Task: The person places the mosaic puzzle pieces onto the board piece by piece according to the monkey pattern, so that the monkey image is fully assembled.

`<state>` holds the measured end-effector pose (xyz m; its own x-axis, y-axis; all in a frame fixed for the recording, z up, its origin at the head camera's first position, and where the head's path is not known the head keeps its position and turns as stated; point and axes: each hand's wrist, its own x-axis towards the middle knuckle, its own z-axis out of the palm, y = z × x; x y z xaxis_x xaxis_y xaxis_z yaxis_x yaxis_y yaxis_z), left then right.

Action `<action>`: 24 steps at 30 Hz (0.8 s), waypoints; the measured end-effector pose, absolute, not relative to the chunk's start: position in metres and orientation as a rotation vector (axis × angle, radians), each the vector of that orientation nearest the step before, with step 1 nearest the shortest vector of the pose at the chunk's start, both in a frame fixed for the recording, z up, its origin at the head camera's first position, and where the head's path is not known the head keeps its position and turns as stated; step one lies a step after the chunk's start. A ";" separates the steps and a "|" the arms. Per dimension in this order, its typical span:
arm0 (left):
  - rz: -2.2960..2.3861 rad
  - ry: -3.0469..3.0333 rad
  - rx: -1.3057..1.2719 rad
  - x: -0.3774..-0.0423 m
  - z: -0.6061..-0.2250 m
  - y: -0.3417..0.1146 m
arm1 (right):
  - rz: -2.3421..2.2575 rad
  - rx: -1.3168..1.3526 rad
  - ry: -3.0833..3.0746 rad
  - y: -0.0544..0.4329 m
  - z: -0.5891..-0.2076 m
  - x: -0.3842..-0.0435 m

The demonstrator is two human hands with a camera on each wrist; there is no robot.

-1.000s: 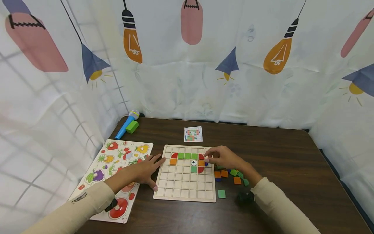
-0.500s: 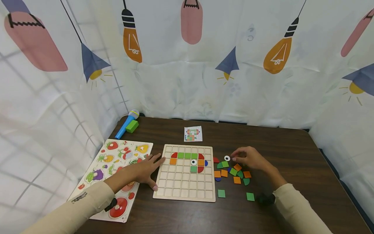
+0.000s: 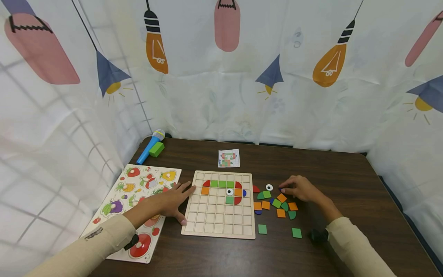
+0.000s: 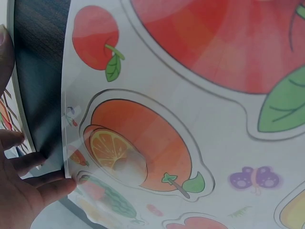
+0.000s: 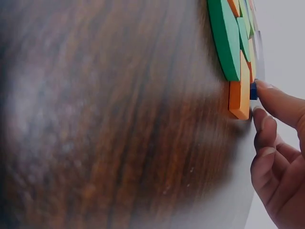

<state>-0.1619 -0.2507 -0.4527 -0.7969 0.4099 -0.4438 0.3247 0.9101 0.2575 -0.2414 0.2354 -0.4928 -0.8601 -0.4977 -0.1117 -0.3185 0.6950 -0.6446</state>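
A wooden grid board lies mid-table, its upper cells holding red, green, orange and blue tiles and an eye tile. My left hand rests at the board's left edge, fingers spread, thumb by the lower corner. To the right of the board, my right hand pinches a small blue tile between thumb and fingertips; the right wrist view shows this blue tile under the thumb. Close to those fingers lie a second eye tile and an orange tile.
Several loose green, orange, red and blue tiles lie right of the board, with one green tile nearer the front. A fruit puzzle board occupies the left. Behind are a picture card, a toy microphone and a green block.
My right hand has moved right from the board to the loose tiles, leaving a blue tile in the board's right column, and now pinches another blue one. The left hand has stayed put.
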 end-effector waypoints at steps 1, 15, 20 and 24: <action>0.234 2.567 0.529 -0.162 -0.453 -0.251 | -0.920 -0.641 2.635 0.235 -0.493 -0.241; 0.214 2.558 0.508 -0.163 -0.451 -0.249 | -0.797 -0.701 2.725 0.236 -0.492 -0.238; 0.222 2.561 0.508 -0.163 -0.451 -0.249 | -0.778 -0.715 2.741 0.232 -0.495 -0.237; 0.219 2.563 0.508 -0.163 -0.452 -0.249 | -0.788 -0.737 2.731 0.228 -0.495 -0.235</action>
